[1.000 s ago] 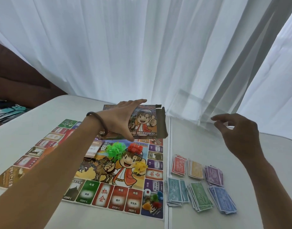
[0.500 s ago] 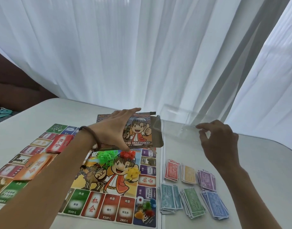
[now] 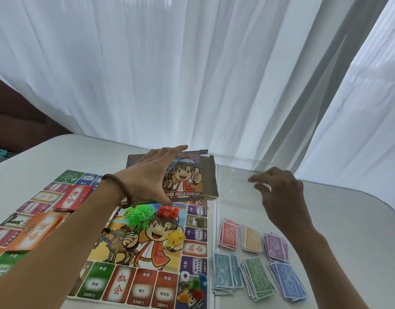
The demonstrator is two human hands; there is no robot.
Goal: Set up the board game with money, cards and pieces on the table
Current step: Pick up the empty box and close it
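white curtain (image 3: 192, 74) behind; left hand (image 3: 151, 175) grips box (image 3: 187, 181), right hand (image 3: 281, 192) pinches clear lid (image 3: 236, 172).

We face white sheer curtains (image 3: 192, 74) hanging in long folds across the whole back, with soft daylight glowing through them. Our pale surface (image 3: 348, 219) has rounded corners. Dark brown furniture (image 3: 18, 121) sits behind it at far left.

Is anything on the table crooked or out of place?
Yes. The teal stack, green stack and blue stack of money are splayed. The red cards and orange cards lie slanted across left squares of the board.
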